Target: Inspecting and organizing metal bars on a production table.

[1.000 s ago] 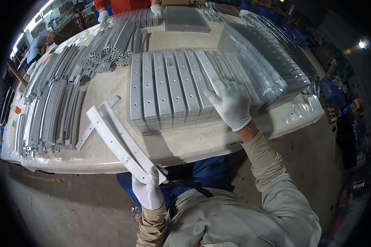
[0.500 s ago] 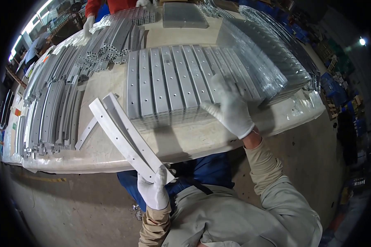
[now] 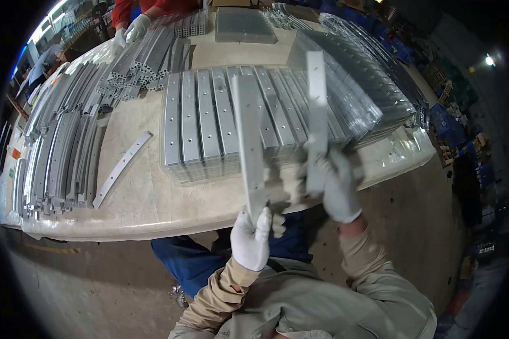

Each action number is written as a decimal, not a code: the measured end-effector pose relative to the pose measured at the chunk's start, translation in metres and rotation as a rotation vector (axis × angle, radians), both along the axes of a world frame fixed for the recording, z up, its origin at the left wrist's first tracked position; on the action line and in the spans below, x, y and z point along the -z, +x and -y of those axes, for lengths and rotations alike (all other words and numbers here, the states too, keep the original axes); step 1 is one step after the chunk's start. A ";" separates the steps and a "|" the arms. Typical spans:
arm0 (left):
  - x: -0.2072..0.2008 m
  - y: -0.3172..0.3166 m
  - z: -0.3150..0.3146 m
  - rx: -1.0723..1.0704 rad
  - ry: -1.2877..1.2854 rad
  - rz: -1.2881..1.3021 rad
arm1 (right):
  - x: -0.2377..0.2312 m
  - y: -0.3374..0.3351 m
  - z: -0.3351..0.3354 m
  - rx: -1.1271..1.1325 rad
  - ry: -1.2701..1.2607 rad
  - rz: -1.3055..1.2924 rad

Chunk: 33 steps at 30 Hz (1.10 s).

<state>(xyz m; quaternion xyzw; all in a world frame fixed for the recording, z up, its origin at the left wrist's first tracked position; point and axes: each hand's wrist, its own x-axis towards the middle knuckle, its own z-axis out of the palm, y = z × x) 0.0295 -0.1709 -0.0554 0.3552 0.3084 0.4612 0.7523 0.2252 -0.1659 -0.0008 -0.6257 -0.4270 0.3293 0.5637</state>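
My left hand (image 3: pixel 251 240), in a white glove, grips the lower end of a silver metal bar (image 3: pixel 247 135) with small holes, which stands nearly upright over the table's front edge. To its right, my gloved right hand (image 3: pixel 340 189) holds a second metal bar (image 3: pixel 316 101) by its lower end, also raised and blurred by motion. Behind both bars lies a clear plastic tray (image 3: pixel 201 172) holding a row of similar bars (image 3: pixel 205 118). Part of that row is hidden by the raised bars.
One loose bar (image 3: pixel 121 169) lies slanted on the table (image 3: pixel 136 212). Left stand piles of bars (image 3: pixel 65 158). Stacked clear trays (image 3: pixel 350 85) stand right, with another clear tray (image 3: pixel 246 25) at the back. Across the table, a person in red sleeves (image 3: pixel 153 8) handles bars with gloved hands.
Both bars were together in my left hand; now one is in my right hand, which was open above the tray. My left hand has moved right and its bar is more upright.
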 end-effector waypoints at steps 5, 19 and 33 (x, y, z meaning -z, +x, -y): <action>0.013 -0.025 -0.002 -0.041 0.044 -0.143 | -0.038 0.061 -0.041 -0.021 -0.083 0.121; 0.024 -0.044 0.006 -0.035 0.064 -0.282 | -0.033 0.037 -0.102 0.046 -0.304 1.403; 0.020 -0.041 0.009 0.004 0.119 -0.214 | -0.022 0.043 -0.112 -0.024 -0.269 1.491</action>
